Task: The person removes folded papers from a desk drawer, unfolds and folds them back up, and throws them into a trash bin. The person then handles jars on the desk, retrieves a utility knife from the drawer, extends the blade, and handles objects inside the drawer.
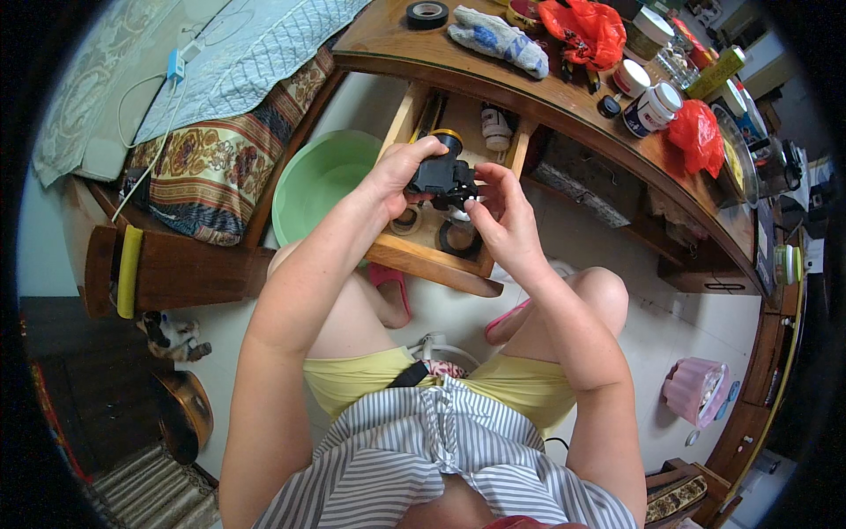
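A black headlamp-like device [436,173] with a yellow ring at its top end is held above an open wooden drawer [429,264]. My left hand [403,173] grips its left side, the thumb near the yellow ring. The fingers of my right hand [503,205] are curled at its right side, thumb and fingertips at the small black part there; whether they pinch it is hard to tell. Below, the drawer holds a white bottle [495,129] at the back and a roll of black tape [459,239] near the front. Part of the drawer is hidden by my hands.
The wooden desk [396,40] carries black tape [427,14], a rolled cloth [499,41], red plastic bags [585,33] and several jars. A green basin [317,178] stands left of the drawer. A pink bin [697,390] is on the floor at right; a cat [173,337] lies at left.
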Tool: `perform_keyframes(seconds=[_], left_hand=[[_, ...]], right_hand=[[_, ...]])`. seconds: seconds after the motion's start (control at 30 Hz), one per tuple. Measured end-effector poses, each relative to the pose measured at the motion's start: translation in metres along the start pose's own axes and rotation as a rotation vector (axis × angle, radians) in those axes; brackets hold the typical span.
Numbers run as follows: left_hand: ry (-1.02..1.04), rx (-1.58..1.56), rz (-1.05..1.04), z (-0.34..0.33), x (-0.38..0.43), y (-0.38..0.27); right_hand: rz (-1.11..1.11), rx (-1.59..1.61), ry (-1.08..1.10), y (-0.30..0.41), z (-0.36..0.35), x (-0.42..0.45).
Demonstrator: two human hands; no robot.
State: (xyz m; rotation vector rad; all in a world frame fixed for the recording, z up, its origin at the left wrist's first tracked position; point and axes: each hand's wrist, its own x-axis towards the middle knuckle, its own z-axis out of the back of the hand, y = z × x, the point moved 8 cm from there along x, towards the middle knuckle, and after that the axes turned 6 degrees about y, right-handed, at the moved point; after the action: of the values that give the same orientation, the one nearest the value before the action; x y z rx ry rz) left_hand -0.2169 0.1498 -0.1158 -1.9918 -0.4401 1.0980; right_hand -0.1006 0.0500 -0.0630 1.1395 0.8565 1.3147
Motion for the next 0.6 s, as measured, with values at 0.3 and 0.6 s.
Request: perform_keyframes(seconds=[0.3,0.6], left_hand=[[0.044,-0.079,0.013,0.004,-0.007,0.0],[0.041,-0.176,-0.067,0.022,-0.028,-0.012]], right_hand=[[-0.04,0.205,0.003,-0.008,0.0,0.003],[-0.13,0.317,0.078,-0.01,-0.005,-0.001]])
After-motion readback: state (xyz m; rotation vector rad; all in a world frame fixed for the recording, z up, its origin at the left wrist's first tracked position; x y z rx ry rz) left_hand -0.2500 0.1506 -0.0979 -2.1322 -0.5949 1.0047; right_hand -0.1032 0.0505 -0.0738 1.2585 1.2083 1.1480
